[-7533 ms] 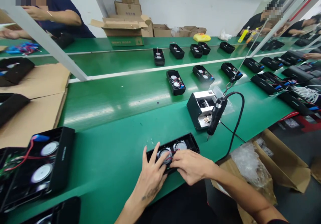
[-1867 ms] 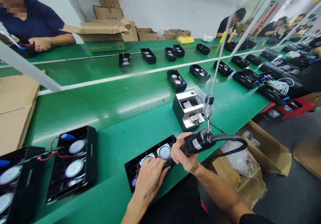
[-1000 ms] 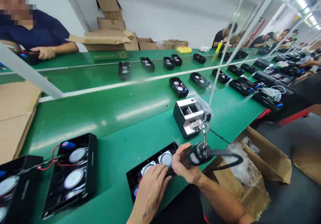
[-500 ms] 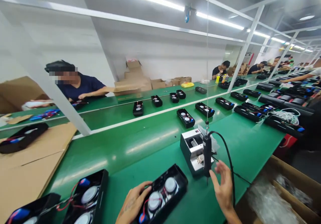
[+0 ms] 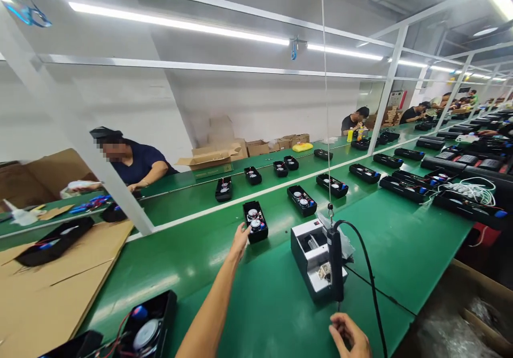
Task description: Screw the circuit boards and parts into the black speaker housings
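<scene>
Head view: the left hand (image 5: 239,241) reaches forward, its grip at the edge of a black speaker case (image 5: 255,222) on the green tabletop (image 5: 256,304), though whether that grip is clamped on the case cannot be told. The right hand (image 5: 348,335) holds nothing, its grip open with the fingers loosely curled. An electric screwdriver (image 5: 335,264) hangs upright on a wire just ahead of the right grip, beside a black-and-white boxy machine (image 5: 308,256).
</scene>
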